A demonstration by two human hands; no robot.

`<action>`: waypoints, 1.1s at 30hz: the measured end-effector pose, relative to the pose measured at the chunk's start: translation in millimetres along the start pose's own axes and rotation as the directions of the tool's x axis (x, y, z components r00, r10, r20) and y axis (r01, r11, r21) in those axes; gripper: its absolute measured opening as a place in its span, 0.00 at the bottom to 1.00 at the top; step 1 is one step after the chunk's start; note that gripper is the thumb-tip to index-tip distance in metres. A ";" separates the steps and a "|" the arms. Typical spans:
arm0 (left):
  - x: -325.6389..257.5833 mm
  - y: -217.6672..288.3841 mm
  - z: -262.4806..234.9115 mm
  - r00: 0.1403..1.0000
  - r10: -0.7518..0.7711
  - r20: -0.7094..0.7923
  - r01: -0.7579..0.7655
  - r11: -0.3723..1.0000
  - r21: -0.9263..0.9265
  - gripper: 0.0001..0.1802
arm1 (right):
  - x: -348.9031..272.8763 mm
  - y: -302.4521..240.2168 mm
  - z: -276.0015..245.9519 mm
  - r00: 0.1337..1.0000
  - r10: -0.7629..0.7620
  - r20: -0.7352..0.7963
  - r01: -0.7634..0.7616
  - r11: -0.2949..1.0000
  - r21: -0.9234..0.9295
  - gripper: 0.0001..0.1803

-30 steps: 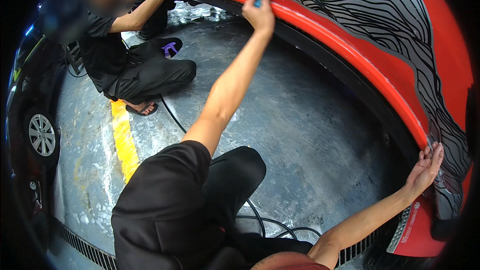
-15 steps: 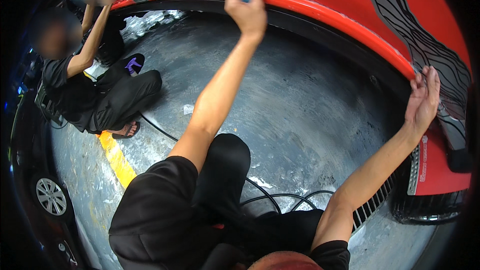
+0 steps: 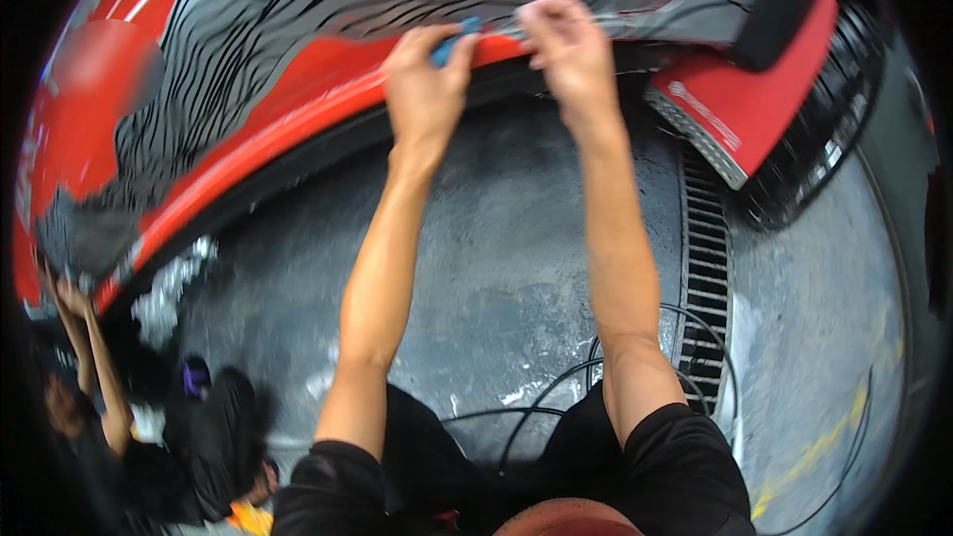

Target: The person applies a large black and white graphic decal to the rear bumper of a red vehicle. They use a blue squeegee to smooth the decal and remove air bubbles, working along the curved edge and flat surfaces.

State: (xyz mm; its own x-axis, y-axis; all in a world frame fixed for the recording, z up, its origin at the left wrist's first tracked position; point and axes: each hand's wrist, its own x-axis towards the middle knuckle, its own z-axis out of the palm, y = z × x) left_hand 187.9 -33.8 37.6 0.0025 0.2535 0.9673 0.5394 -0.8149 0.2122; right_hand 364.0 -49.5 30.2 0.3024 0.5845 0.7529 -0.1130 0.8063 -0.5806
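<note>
One red car edge (image 3: 298, 117): open floor (image 3: 496, 228) below.
Left hand (image 3: 427, 89): pinches one blue piece (image 3: 447, 50) by that edge.
Right hand (image 3: 576, 55): fingers curled; cannot tell whether pinching.
Floor grate (image 3: 704, 268): one.

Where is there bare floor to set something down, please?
Grey floor looks bare between the red car sill and looping black cables, and right of the slotted metal grating. The left hand and right hand crowd the sill; a person in black occupies lower left.
</note>
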 end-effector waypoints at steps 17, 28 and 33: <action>-21.9 16.6 -20.5 0.975 -0.169 0.145 0.217 0.861 -0.460 0.14 | -32.3 -10.6 60.5 0.979 0.087 0.183 -0.133 0.957 0.259 0.16; -38.6 36.7 -1.3 0.942 -0.148 0.302 0.315 0.699 -0.641 0.20 | -15.7 1.6 25.9 0.976 0.200 -0.082 -0.148 0.893 0.426 0.12; -33.8 42.5 2.3 0.943 -0.097 0.318 0.267 0.790 -0.551 0.20 | -21.9 -14.3 13.9 0.975 0.221 -0.008 -0.196 0.882 0.428 0.13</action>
State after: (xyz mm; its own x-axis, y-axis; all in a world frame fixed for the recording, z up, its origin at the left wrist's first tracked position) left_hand 212.7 -75.7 13.5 0.2177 0.4839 0.8476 -0.0373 -0.8637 0.5026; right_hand 345.9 -72.6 26.3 0.2777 0.7476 0.6033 -0.5646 0.6351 -0.5272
